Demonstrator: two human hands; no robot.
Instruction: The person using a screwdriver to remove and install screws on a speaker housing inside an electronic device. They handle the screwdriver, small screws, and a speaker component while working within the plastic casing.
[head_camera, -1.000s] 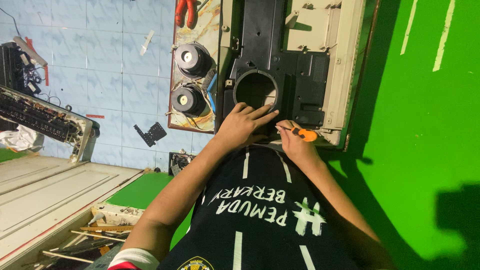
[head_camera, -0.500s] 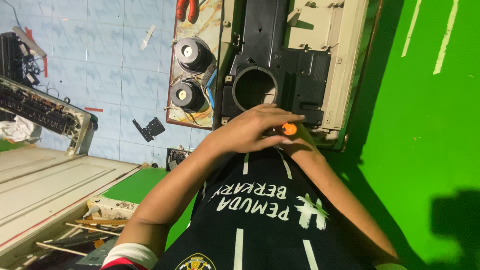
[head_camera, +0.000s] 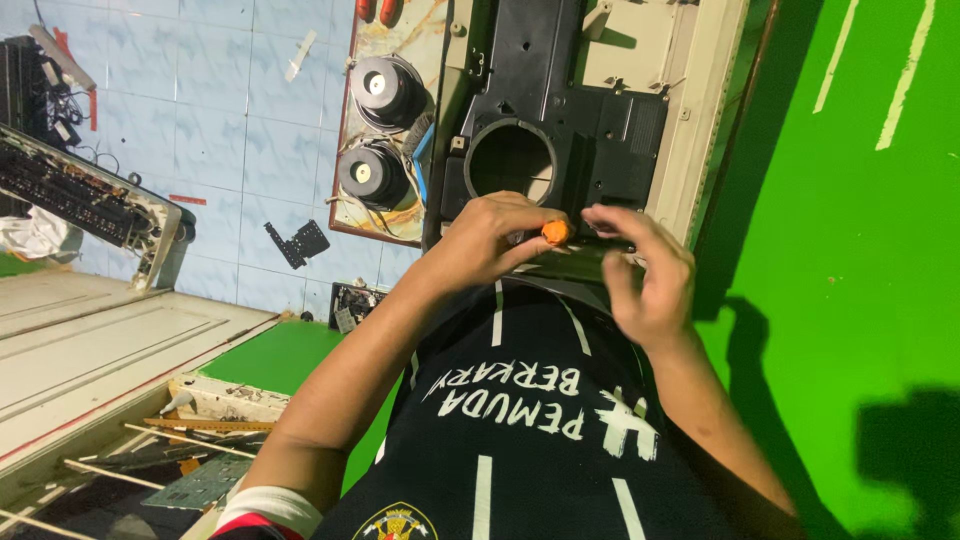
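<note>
Left hand (head_camera: 490, 240) clenches an orange-handled screwdriver (head_camera: 555, 232) — shaft hidden; right hand (head_camera: 645, 275) released, fingers spread.

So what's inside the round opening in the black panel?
Through the round opening in the black panel only pale tiled floor shows. Its lower rim is covered by the left hand, which holds an orange-handled tool.

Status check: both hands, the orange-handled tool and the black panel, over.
Left hand shut on orange-handled tool. Right hand open beside it, fingers spread. Both at the black panel edge. Nothing in the way.
</note>
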